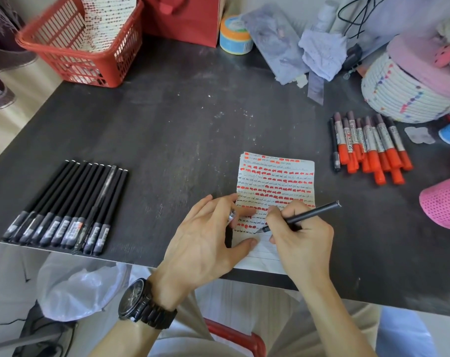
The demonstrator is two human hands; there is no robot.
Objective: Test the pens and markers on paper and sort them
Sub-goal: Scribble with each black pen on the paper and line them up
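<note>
Head view: a dark, scuffed table [167, 130] fills most of the frame, with a red slatted basket [90, 70] at its far left corner. Near the front edge lies a lined sheet of paper [278, 176], covered almost to the bottom with alternating rows of orange-red blocks and thin black scribbles; only its last few lines are blank. At the left front of the table a row of black pens [64, 210] lies side by side, their clear labelled caps toward the person. At the right, well apart from the paper, sits a cluster of markers [370, 148] with grey printed barrels and orange-red caps.

The left hand [208, 240], a dark watch [141, 302] on its wrist, rests on the paper's left edge, thumb pressing the sheet, its grip pinching a small clear cap [231, 217] between the fingers. The right hand [301, 240] has its grip clamped on a slim black pen [311, 213], whose tip touches the paper on the lowest scribbled line.
</note>
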